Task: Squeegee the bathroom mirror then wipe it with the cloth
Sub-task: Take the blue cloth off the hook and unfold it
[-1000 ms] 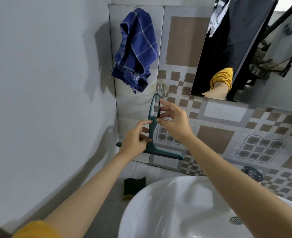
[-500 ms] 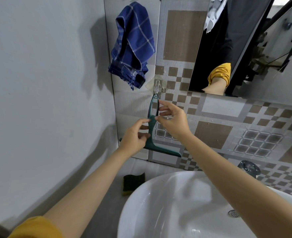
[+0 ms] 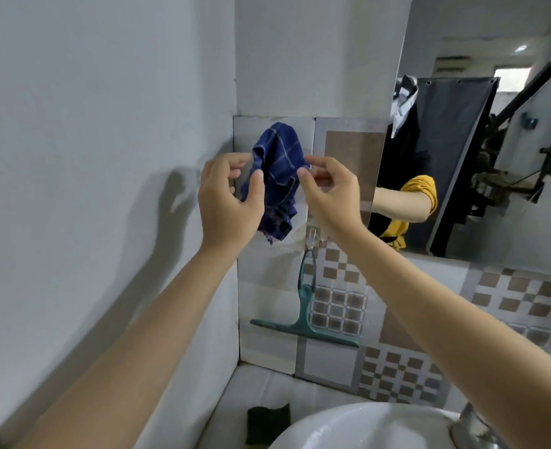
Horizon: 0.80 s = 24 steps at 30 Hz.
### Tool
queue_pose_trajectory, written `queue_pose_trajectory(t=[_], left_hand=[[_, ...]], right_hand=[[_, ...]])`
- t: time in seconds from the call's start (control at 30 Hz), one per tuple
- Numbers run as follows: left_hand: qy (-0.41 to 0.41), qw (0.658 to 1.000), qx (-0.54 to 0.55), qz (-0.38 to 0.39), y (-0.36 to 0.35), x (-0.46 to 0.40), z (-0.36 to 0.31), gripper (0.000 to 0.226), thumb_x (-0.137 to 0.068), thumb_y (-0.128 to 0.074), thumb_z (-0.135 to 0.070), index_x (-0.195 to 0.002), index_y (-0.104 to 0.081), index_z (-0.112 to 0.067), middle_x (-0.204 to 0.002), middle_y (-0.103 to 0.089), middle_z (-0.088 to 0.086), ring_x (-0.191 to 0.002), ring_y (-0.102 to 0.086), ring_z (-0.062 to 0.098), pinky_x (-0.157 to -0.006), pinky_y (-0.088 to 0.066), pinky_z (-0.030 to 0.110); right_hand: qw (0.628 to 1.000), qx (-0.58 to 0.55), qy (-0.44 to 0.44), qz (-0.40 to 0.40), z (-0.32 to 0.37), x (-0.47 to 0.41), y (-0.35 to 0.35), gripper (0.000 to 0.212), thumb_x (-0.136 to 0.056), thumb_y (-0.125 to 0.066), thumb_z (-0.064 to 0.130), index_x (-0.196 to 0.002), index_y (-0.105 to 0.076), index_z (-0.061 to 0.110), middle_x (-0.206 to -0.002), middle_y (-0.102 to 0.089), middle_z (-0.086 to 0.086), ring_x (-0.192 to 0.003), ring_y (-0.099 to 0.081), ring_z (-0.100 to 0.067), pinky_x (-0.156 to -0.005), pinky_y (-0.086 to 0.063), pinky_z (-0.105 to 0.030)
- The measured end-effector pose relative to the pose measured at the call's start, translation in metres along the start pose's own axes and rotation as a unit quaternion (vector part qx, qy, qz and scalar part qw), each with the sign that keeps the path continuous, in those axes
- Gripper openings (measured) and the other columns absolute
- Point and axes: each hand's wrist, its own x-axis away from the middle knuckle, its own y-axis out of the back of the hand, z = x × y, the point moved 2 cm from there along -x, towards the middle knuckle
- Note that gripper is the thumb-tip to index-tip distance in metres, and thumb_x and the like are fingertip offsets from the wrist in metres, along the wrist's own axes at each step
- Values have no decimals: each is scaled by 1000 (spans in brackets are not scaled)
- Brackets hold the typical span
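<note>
A blue checked cloth (image 3: 279,176) hangs bunched on the tiled wall, left of the mirror (image 3: 500,150). My left hand (image 3: 228,199) curls around the cloth's left edge, with the thumb in front of the fabric. On the right edge, my right hand (image 3: 330,192) pinches the cloth with its fingertips. The green squeegee (image 3: 304,315) hangs by its handle loop from a clear wall hook (image 3: 313,236) below the cloth, blade down, with neither hand on it. The mirror reflects an arm in a yellow sleeve.
A white sink (image 3: 348,426) sits at the bottom right, with a chrome tap (image 3: 471,426) at its edge. A dark green sponge (image 3: 267,419) lies on the ledge left of the sink. A plain white wall closes the left side.
Both hands have let go of the squeegee, which now hangs on the hook. They rose to the blue cloth, and the view tilted upward.
</note>
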Motion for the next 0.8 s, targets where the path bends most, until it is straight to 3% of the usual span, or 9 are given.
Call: queue_pose_trajectory(t=[0.07,0.13,0.2,0.27,0.4,0.57,0.63,0.7,0.8], left_hand=[[66,997,4,31,-4,-25,-1,21,-86,-58,-27,-106,-57,-21,-107,-60,-7,-99,-55,8,-84,-47,25],[134,988,12,72,-11,-45,0,26,-88,-56,-30,-111,-57,-19,-111,-59,-7,-98,-54,4,-80,-43,18],[194,973,32,121,-19,-61,4,27,-90,-52,-34,-112,-57,-20,-108,-58,-10,-91,-52,-1,-70,-38,14],[232,956,56,170,-27,-71,11,27,-91,-48,-37,-109,-59,-19,-106,-61,-7,-95,-56,5,-70,-39,16],[253,948,78,178,-37,-79,23,23,-92,-49,-29,-102,-65,-15,-101,-68,3,-96,-63,19,-78,-50,25],[299,928,132,177,-43,-81,31,30,-84,-64,-15,-113,-62,-12,-101,-68,5,-87,-65,17,-70,-52,24],[327,914,153,185,-44,-80,34,35,-81,-67,-13,-115,-61,-13,-99,-69,8,-82,-66,19,-67,-53,28],[339,905,155,204,-46,-78,34,33,-81,-68,-17,-114,-62,-16,-91,-70,6,-74,-67,15,-61,-52,24],[329,904,161,219,-48,-75,33,22,-84,-64,-18,-106,-63,-18,-80,-68,-1,-56,-63,-1,-46,-45,12]], right_hand=[[999,6,-38,-16,4,-17,-4,25,-90,-61,27,-112,-65,17,-75,-64,7,-67,-59,-2,-76,-56,-25],[996,3,-89,-19,4,-31,-8,29,-89,-60,32,-114,-62,17,-74,-62,6,-67,-59,-6,-75,-56,-28],[992,-1,-124,-19,4,-39,-11,34,-88,-60,36,-116,-60,16,-86,-65,0,-74,-60,-9,-74,-54,-28],[991,6,-131,-23,3,-42,-12,34,-89,-58,37,-116,-59,16,-95,-67,-7,-81,-63,-15,-76,-54,-31],[992,35,-124,-9,2,-46,-11,36,-92,-57,34,-120,-56,13,-84,-62,1,-75,-60,-10,-71,-52,-27],[992,57,-106,47,3,-53,-16,37,-91,-60,35,-122,-57,16,-93,-63,2,-84,-62,-14,-71,-54,-25],[992,66,-94,59,4,-56,-20,31,-90,-61,33,-117,-61,18,-91,-64,2,-81,-62,-14,-64,-51,-21],[992,82,-79,64,4,-58,-23,25,-90,-62,32,-112,-64,21,-89,-66,3,-77,-62,-13,-58,-48,-19],[992,91,-62,61,4,-62,-25,24,-89,-63,29,-112,-65,22,-91,-69,1,-78,-65,-15,-63,-52,-27]])
